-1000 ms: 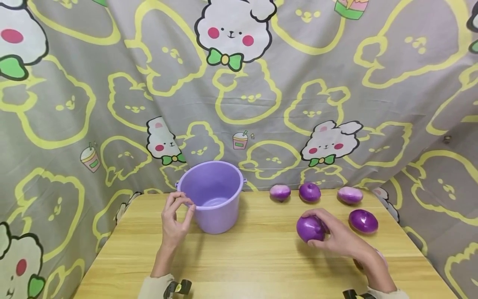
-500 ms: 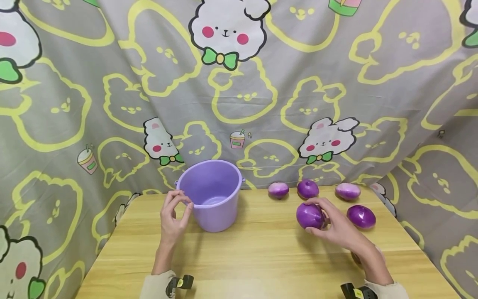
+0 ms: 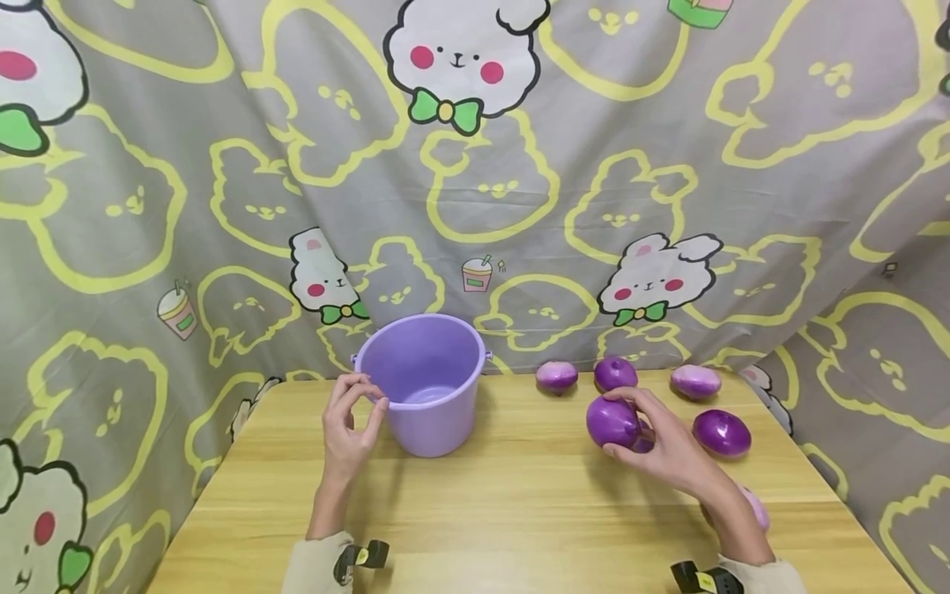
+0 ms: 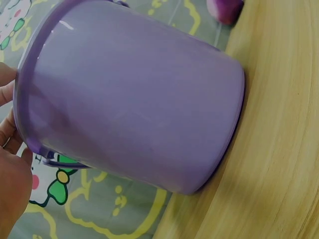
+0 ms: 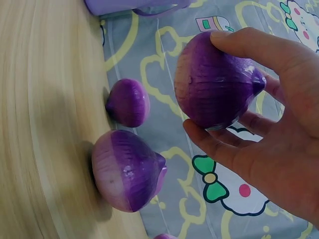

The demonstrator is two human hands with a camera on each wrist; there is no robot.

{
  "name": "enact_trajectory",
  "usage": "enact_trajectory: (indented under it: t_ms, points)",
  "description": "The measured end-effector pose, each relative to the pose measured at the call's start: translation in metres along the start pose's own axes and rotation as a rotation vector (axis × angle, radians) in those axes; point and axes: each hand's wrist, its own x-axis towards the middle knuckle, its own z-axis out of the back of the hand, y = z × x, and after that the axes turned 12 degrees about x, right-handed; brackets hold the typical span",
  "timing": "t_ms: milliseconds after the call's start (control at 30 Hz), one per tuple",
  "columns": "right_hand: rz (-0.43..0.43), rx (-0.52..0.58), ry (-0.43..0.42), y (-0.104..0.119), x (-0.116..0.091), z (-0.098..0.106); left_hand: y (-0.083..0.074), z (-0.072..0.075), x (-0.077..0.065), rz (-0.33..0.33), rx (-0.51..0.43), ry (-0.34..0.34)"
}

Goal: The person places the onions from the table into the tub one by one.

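In the head view, my left hand (image 3: pixel 347 425) pinches the near left rim of a lilac plastic bucket (image 3: pixel 434 425) that stands upright on the table; the wrist view shows fingers at the bucket's rim (image 4: pixel 22 94). A purple toy onion (image 3: pixel 612 422) is held between the thumb and fingers of my right hand (image 3: pixel 671 450), raised off the table. Its pointed tip faces the palm in the right wrist view, where the onion (image 5: pixel 214 82) shows a paler band at the other end. The visible part of the bucket's inside holds nothing.
Other purple onions lie on the right of the wooden table (image 3: pixel 475 528): a pale one (image 3: pixel 557 377), a dark one (image 3: pixel 616 374), another at back right (image 3: pixel 695 382), a glossy one (image 3: pixel 722 433). One more onion (image 3: pixel 755 507) is partly hidden by my right forearm. A patterned curtain (image 3: pixel 512 206) hangs behind.
My right hand has lifted the onion a little higher and away from me, still gripping it. My left hand keeps its pinch on the rim. The head view shifts slightly.
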Motion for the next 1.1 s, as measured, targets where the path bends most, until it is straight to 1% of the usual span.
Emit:
enact_trajectory:
  t_ms: [33,133,267,467,533,767,1100]
  points:
    - [0.000,0.010,-0.002,0.000,0.001,0.000,0.002,-0.001,-0.001,-0.001,0.001,-0.002]
    - [-0.005,0.038,-0.006,0.002,0.003,-0.002,0.000,0.000,-0.001,0.004,-0.004,0.002]
    - [-0.007,0.043,-0.026,0.004,0.006,-0.002,-0.001,-0.001,0.001,0.002,-0.014,0.013]
    - [-0.005,0.027,-0.047,0.007,0.009,-0.003,0.021,-0.002,-0.007,0.009,-0.016,0.021]
    - [0.002,0.026,-0.053,0.008,0.010,-0.003,0.025,-0.001,-0.009,0.012,-0.017,0.024]
    - [0.029,0.030,-0.080,0.010,0.016,-0.006,0.025,0.001,-0.009,0.022,-0.029,0.028]
    - [0.078,0.018,-0.083,0.018,0.025,-0.007,0.026,0.002,-0.010,0.020,-0.020,0.021]
